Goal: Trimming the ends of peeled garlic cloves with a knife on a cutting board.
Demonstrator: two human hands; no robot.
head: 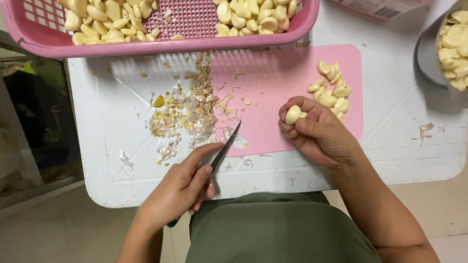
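A pale, peeled garlic clove (pixel 293 115) sits pinched between the thumb and curled fingers of the right hand (pixel 317 131), held just above the right half of the flat pink plastic cutting mat (pixel 273 73). The left hand (pixel 180 187) is wrapped shut around the dark handle of a small, narrow-bladed paring knife (pixel 225 147), forefinger stretched along the spine, the tip pointing up and to the right towards the clove and resting near the mat's lower left edge. Just beyond the right hand lies a small heap of finished peeled cloves (pixel 330 90) on the mat; to the left of the blade a drift of papery skins and cut root ends (pixel 183 117) spreads over the white counter (pixel 112 97). At the far edge a pink perforated plastic basket (pixel 185 34) holds two piles of cloves, and a grey metal bowl (pixel 426 53) of more cloves stands at the right. As a judgement, trimming goes best if the clove is turned so its root end faces the blade, the fingertips stay tucked behind the cut, and the knife takes only a thin slice in a short, controlled stroke, with the scrap kept well apart from the clean heap.
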